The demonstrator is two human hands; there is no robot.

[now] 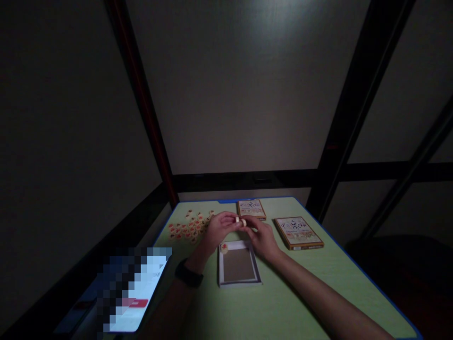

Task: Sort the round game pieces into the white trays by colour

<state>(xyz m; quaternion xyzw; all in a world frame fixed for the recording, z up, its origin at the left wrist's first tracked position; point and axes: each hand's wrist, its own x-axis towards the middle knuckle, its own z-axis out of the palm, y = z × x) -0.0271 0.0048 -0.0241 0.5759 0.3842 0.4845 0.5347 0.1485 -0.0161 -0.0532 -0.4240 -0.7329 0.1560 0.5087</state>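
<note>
Where the left hand [223,226] and right hand [260,232] meet above the far edge of one open tray [239,265], their fingers are nearly closed, pinching what look like two round pieces [244,223] between them. One loose disc [224,248] lies in the tray's far left corner. To the left, many scattered discs [189,230], too small to count, cover part of one green bench [233,311]. Two closed boxes [299,231] lie beyond and right of the hands; one band [189,274] circles the left wrist.
</note>
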